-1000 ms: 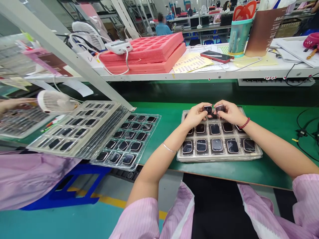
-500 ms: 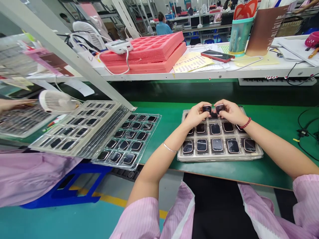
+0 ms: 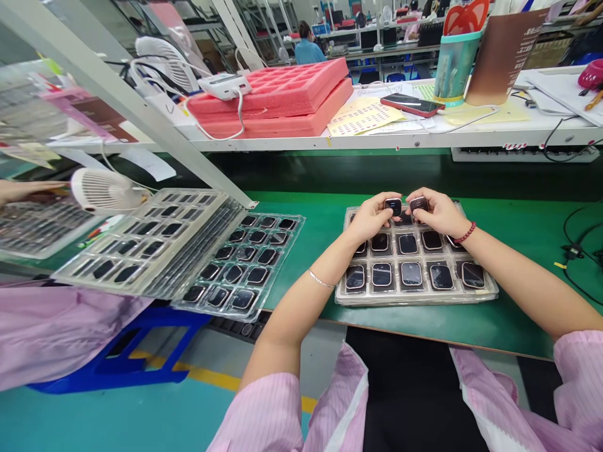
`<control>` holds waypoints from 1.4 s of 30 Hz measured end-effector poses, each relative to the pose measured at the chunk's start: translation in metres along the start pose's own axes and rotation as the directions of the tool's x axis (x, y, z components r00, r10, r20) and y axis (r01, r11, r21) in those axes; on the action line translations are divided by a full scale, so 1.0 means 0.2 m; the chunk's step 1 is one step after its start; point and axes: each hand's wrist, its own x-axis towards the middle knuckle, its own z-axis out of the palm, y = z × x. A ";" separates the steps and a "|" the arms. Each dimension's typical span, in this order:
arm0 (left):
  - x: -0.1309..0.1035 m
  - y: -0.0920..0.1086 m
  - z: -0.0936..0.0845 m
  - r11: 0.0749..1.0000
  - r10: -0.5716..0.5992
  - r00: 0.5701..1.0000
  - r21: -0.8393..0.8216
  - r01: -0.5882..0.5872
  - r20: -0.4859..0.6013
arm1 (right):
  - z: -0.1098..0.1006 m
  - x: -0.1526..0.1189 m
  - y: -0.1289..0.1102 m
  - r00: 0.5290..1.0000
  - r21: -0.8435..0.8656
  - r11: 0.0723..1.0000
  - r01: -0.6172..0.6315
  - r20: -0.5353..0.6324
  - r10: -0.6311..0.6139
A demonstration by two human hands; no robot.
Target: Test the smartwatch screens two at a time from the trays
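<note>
Between thumb and fingers, my left hand (image 3: 374,216) grips a smartwatch case (image 3: 392,205), square with a dark face. A second smartwatch case (image 3: 419,204) is pinched in my right hand (image 3: 439,213), a short way to the right of the first. Both are held over the far row of a clear plastic tray (image 3: 419,300), which lies on the green bench right in front of me. Rows of similar dark-faced watch cases (image 3: 411,274) sit in its pockets. My hands hide part of the far row.
Left of me stand another tray of watch cases (image 3: 234,274) and a leaning stack of trays (image 3: 162,270). A white fan (image 3: 106,190) and a co-worker's hand (image 3: 28,190) are farther left. Above runs a shelf (image 3: 301,143) with pink foam (image 3: 282,100) and a phone (image 3: 411,105). Black cables (image 3: 575,251) lie right.
Both watch cases have shifted very slightly to the right in my fingers. My arms and the tray stay nearly where they were.
</note>
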 end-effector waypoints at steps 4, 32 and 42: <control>0.00 0.00 0.00 1.000 -0.004 1.000 0.003 0.005 -0.008 | 0.00 0.00 0.00 1.000 -0.025 0.999 0.025 -0.010 -0.025; -0.73 0.97 0.17 0.829 -0.046 0.637 -0.326 0.454 0.769 | -0.10 -0.03 -0.24 0.909 0.484 0.771 -0.414 0.257 0.328; -0.37 0.75 -0.04 0.978 0.033 0.990 -0.211 -0.003 0.135 | 0.12 -0.55 -0.92 0.646 0.546 0.392 -0.740 0.740 0.189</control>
